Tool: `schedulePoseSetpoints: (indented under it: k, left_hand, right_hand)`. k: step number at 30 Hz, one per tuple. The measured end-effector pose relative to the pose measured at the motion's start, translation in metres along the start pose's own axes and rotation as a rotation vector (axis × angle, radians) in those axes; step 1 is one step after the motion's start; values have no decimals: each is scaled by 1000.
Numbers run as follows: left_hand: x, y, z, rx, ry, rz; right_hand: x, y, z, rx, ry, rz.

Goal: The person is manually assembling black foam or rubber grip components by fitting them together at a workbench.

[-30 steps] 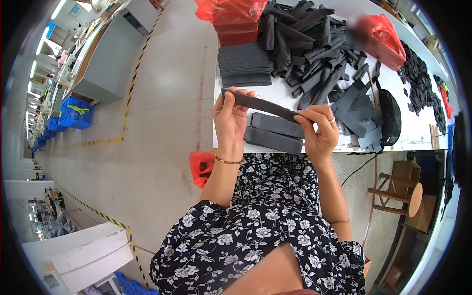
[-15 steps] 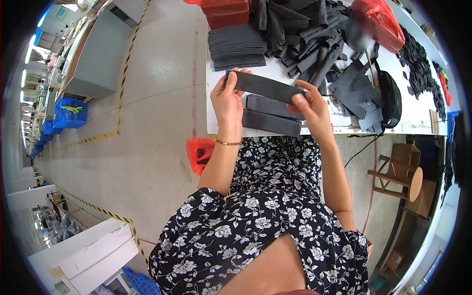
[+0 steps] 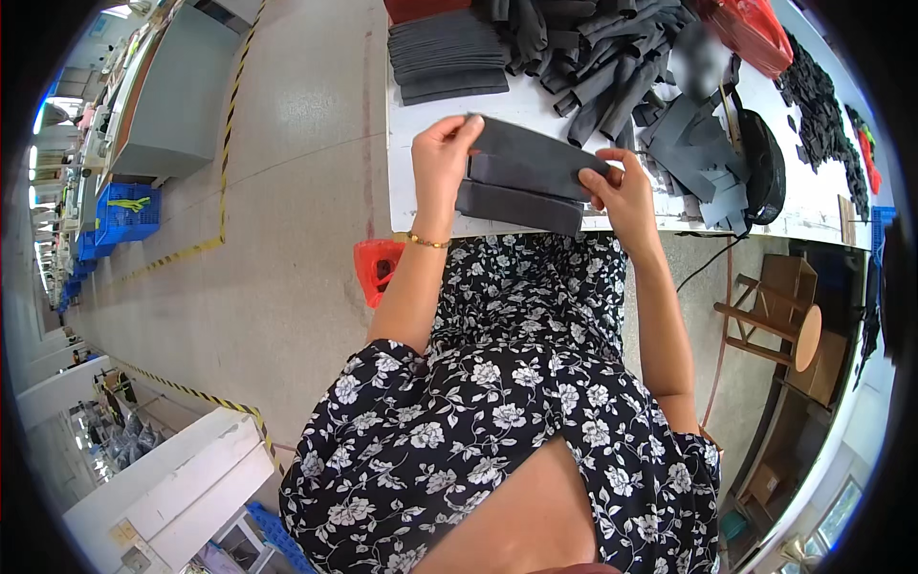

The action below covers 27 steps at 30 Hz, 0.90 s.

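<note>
A dark grey fabric strip point(image 3: 535, 143) is stretched between my two hands above the white table. My left hand point(image 3: 446, 153) pinches its left end between thumb and fingers. At the other end my right hand point(image 3: 620, 191) grips the strip with thumb and fingers. Below it lie two more dark pieces: an upper dark strip point(image 3: 526, 177), partly covered by the held one, and a lower dark strip point(image 3: 521, 209) close to the table's front edge. Beyond my left hand is a neat stack of dark strips point(image 3: 448, 57).
Loose rolled dark pieces point(image 3: 612, 72) heap at the back of the white table point(image 3: 421, 187). Flat grey scraps point(image 3: 693, 158) and a black mesh-covered object point(image 3: 765, 172) lie to the right. Red plastic bags point(image 3: 751, 38) stand behind. A wooden stool point(image 3: 805, 337) is on the floor at right.
The held strip now shows its broad face more and hangs flatter over the pieces below. My left hand has shifted its hold at the strip's end. The whole view has tilted slightly.
</note>
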State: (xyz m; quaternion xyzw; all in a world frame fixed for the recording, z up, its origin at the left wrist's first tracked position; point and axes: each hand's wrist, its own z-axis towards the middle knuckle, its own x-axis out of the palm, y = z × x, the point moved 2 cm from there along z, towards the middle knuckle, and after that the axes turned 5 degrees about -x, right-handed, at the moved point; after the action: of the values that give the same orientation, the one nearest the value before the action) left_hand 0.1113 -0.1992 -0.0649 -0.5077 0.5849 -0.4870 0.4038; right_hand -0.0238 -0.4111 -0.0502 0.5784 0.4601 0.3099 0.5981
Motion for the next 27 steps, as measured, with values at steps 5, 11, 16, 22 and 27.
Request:
schedulePoseSetpoints:
  k: [5,11,16,22,27]
  left_hand:
    - [0,23,-1,378,-106,770]
    - [36,-14,10,563,-54,627]
    - [143,-8,50,497,376,557]
    - [226,21,76,581,247,709]
    - [238,42,91,452,259,786]
  right_hand:
    - [2,-29,-5,-50,-16,-465]
    - [-54,-35,9,-136,-282,-732]
    - [-148,-63,41,-336,-384,-995]
    - [-148,-92,45,-413,5,-1580]
    - [-139,-104,39,-660,89,-1566]
